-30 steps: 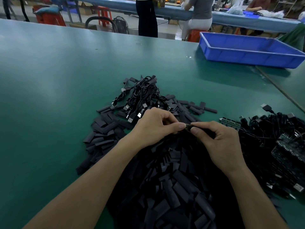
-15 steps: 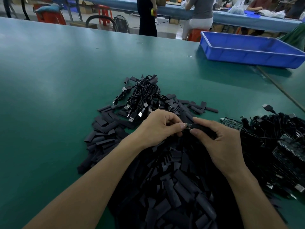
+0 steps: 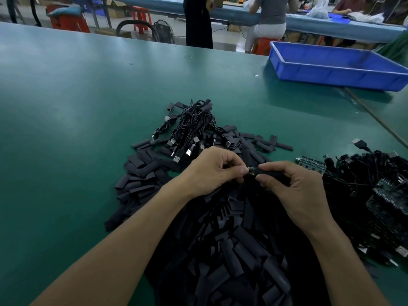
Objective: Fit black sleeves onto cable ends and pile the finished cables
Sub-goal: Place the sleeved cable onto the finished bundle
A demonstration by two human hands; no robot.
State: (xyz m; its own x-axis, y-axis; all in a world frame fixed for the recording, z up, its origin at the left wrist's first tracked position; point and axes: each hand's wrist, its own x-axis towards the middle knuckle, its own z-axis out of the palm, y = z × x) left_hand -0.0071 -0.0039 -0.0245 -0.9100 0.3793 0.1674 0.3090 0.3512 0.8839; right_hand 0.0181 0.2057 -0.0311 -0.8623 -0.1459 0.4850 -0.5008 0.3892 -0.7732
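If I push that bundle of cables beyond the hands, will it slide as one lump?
Probably mostly together: the cable bundle is tangled loops of thin cord, so likely floppy and light. Its USB plugs splay outward over the loose sleeves and may drag some along.

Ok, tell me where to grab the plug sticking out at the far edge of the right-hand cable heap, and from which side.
Take the black plug body by its two long sides, from above. It lies flat on the green table, clear of the heap, metal tip pointing far-left; its cord runs back into the tangle.
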